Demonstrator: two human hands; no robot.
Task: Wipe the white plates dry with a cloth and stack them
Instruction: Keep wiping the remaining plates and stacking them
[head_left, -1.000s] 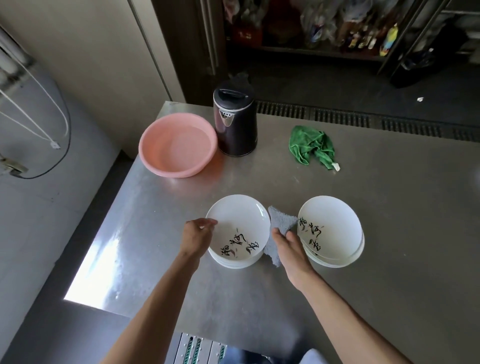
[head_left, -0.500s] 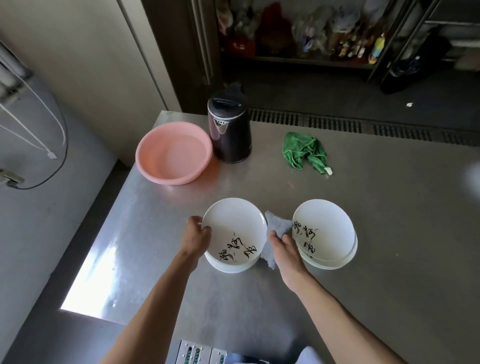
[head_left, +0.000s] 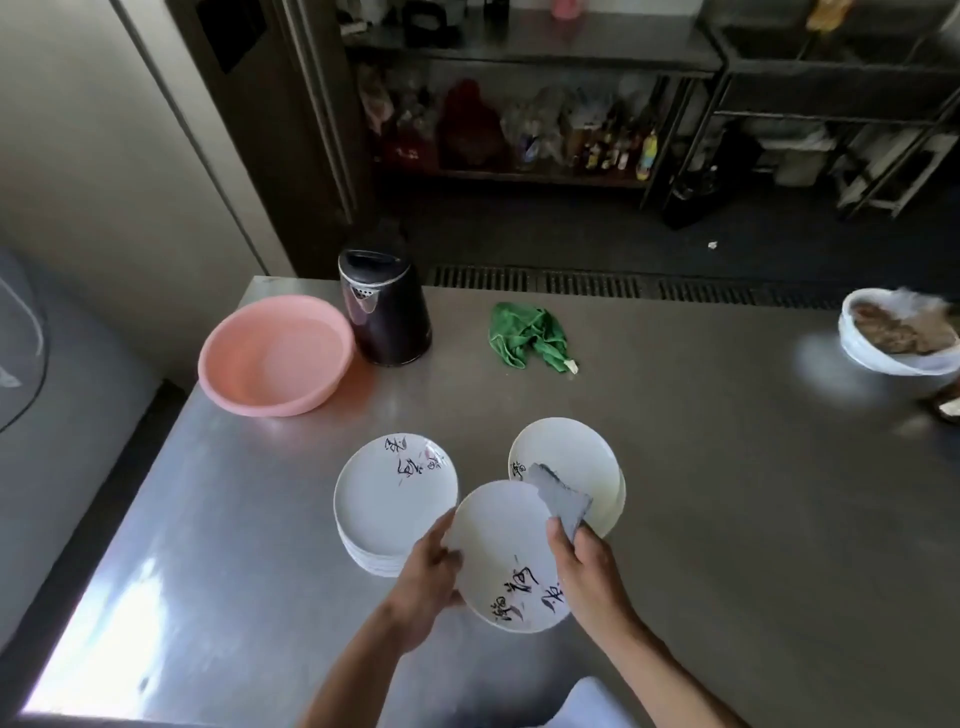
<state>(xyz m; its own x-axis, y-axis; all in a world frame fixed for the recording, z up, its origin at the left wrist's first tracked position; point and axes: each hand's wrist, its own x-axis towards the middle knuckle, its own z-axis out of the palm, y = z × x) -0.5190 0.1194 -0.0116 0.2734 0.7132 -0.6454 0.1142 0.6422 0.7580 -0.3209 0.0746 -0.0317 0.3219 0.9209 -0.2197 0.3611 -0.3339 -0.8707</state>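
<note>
A white plate (head_left: 501, 551) with black brush lettering is lifted above the steel table (head_left: 727, 519), tilted toward me. My left hand (head_left: 431, 577) grips its left rim. My right hand (head_left: 587, 571) holds a grey cloth (head_left: 561, 499) against the plate's right edge. To the left stands a stack of white plates (head_left: 395, 499), its top plate showing lettering at the far side. To the right sits a second, lower stack of white plates (head_left: 571, 457), partly hidden by the cloth and the held plate.
A pink basin (head_left: 275, 353) and a black kettle (head_left: 384, 306) stand at the table's far left. A crumpled green cloth (head_left: 530, 335) lies behind the plates. A white bowl of brown food (head_left: 904, 338) sits at the far right edge.
My left hand has lifted the top plate off the left stack and brought it between the stacks. My right hand has picked the grey cloth off the table and set it on that plate.
</note>
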